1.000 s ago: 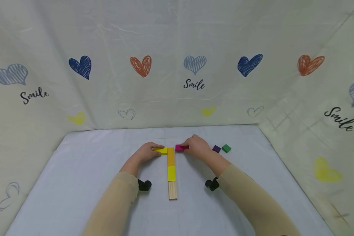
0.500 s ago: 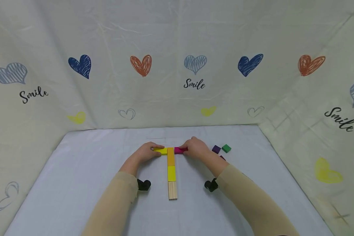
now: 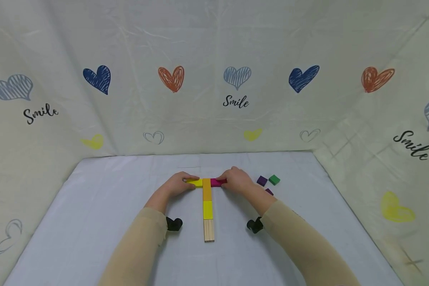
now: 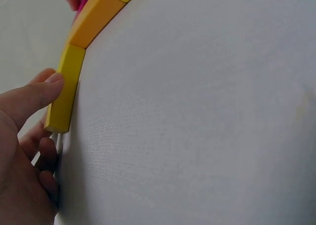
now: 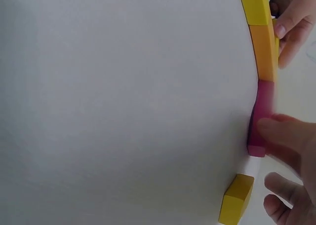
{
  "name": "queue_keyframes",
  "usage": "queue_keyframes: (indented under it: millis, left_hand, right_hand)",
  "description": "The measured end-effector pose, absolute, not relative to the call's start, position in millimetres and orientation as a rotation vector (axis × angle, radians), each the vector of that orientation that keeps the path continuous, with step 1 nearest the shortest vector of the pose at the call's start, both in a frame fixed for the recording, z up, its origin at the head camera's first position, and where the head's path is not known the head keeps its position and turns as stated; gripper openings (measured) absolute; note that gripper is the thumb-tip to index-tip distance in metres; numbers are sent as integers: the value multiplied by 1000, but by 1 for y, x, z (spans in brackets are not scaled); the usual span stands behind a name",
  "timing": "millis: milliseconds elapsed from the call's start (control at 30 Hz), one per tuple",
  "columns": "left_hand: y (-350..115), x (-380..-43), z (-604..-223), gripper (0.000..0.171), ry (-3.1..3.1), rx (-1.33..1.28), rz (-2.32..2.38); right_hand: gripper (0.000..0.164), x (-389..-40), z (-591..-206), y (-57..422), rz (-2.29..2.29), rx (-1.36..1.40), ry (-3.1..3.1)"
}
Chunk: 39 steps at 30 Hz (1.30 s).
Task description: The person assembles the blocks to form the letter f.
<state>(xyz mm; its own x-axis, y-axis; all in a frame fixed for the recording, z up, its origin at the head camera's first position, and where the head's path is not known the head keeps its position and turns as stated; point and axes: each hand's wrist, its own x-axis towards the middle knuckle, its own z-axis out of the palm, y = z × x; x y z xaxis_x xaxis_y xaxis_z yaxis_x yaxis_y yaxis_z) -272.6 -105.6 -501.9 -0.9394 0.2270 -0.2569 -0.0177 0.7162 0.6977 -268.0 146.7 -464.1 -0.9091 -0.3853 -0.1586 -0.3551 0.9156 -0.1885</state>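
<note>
My left hand [image 3: 175,186] pinches a yellow block [image 4: 67,94] between thumb and fingers; its inner end touches the top of an orange block [image 3: 207,190]. On the opposite side my right hand [image 3: 238,180] pinches a magenta block [image 5: 261,116], which meets the orange block's right side. Below the orange block, a second yellow block [image 3: 208,210] and a striped plain wood block [image 3: 209,230] continue in a straight column. Together the pieces lie flat in a T shape. The fingers partly cover both outer blocks.
To the right lie a purple block [image 3: 262,180], a green block [image 3: 274,180] and a dark reddish-purple block [image 3: 269,191] by the right forearm. Another yellow block [image 5: 237,199] sits near the right fingers in the right wrist view. White cloth [image 3: 103,222] covers the table.
My right hand has slid the magenta block leftward, closing its gap to the orange block. The reddish-purple block has come into sight beside the forearm. My left hand stays put.
</note>
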Motion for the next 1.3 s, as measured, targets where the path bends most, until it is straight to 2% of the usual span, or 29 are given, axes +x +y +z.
queue_keyframes:
  millis: [767,1300]
  left_hand:
    - [-104,-270,-497,34,2585,157,1084]
    - [-103,-270,-499,35,2582,148,1069]
  right_hand:
    - [39,-268,-468,148,-206,-586,2915]
    - [32,-255,-453,177,-484,-349,2894]
